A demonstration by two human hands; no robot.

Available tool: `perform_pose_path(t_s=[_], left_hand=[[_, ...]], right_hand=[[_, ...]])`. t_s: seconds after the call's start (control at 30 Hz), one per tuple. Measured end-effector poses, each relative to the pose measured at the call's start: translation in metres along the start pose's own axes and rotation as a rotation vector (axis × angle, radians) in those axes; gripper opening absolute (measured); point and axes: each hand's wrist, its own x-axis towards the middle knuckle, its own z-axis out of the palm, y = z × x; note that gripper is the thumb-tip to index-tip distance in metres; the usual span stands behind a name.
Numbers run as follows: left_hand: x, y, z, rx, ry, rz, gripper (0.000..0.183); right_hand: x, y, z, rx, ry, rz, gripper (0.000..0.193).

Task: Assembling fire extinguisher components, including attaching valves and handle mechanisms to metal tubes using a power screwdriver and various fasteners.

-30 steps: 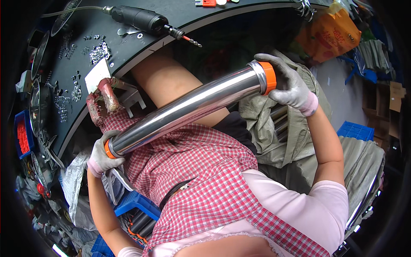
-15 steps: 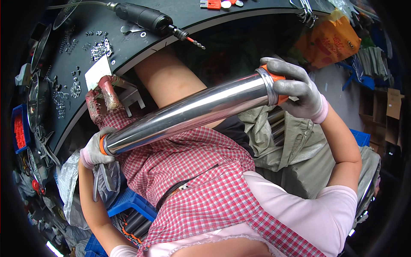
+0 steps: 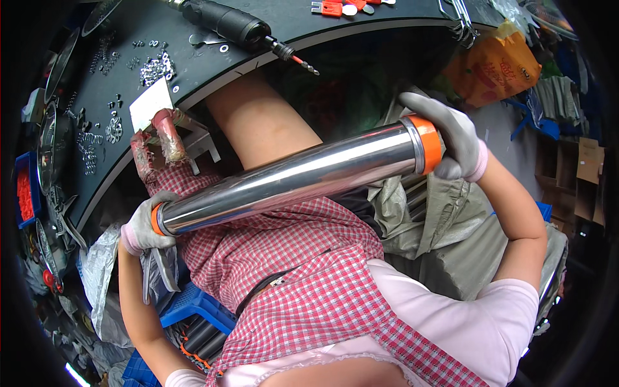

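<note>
A long shiny steel tube (image 3: pixel 284 179) lies slantwise across my lap, its right end higher in the picture. Wide orange end cap (image 3: pixel 428 146) shows on the right end, with a metal ring beside it. My right hand (image 3: pixel 452 132), in a grey-and-white glove, is closed about that cap, fingers over its top edge and thumb below. A gloved left hand (image 3: pixel 148 226), also mine, grips the lower left end, where a narrow orange rim (image 3: pixel 156 219) shows. Its fingertips are partly hidden behind the tube. Grey curved strips (image 3: pixel 169 271) hang just under this hand; what they are is unclear.
A black power screwdriver (image 3: pixel 225 24) lies on the dark workbench (image 3: pixel 200 68), near scattered nuts (image 3: pixel 155 69) and springs. Beside my leg stands a small stand with wrapped red posts (image 3: pixel 169 138). Blue crate (image 3: pixel 193 306) is at lower left, grey sacking (image 3: pixel 445 226) at right.
My right hand has shifted outward and slightly down on the tube's end, so more of the orange cap shows. The left hand keeps its hold. The view has moved slightly.
</note>
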Motion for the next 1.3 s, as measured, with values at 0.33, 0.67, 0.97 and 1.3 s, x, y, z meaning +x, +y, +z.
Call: perform_pose_path(t_s=[0.33,0.67,0.97,1.3], left_hand=[[-0.012,-0.008,0.016,0.136,0.193,0.072,0.081],[-0.012,-0.016,0.016,0.164,0.171,0.339,0.084],[-0.021,-0.022,0.03,0.233,0.239,0.33,0.074],[-0.029,-0.046,0.03,0.119,0.303,0.403,0.07]], right_hand=[[0.023,-0.026,0.011,0.566,-0.058,0.581,0.095],[-0.005,-0.039,0.039,0.024,0.142,0.379,0.101],[0.028,-0.048,0.02,0.764,-0.391,0.869,0.1],[-0.001,-0.003,0.016,0.383,0.058,0.497,0.097]])
